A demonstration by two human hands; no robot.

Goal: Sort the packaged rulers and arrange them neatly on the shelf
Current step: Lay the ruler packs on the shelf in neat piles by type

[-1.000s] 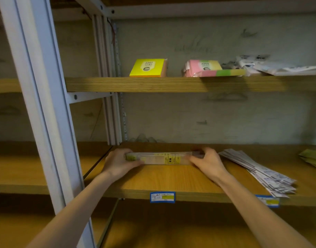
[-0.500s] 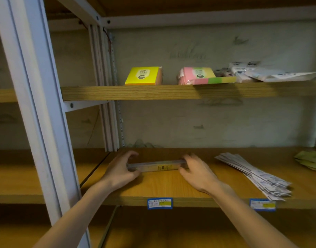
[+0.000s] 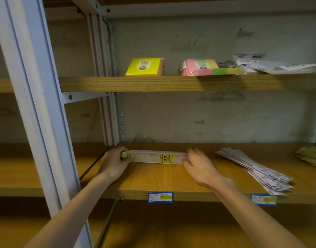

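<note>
Change: ruler pack (image 3: 158,157) tipped from edge-up half a second ago to label-up, flat on shelf (image 3: 153,178) | left hand (image 3: 112,162) — fingers curled round left end | right hand (image 3: 198,164) — fingers straight, pressed on right end | Meaning: likely squaring pack; loose ruler pile (image 3: 257,170) unsorted.

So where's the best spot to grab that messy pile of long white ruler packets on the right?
Probably across the middle of the fanned pile of long white ruler packets, coming from the shelf's open front. The packets are long, flat and splayed, with their near ends past the wooden shelf edge, so one hand on top and one underneath should keep them together.
</note>
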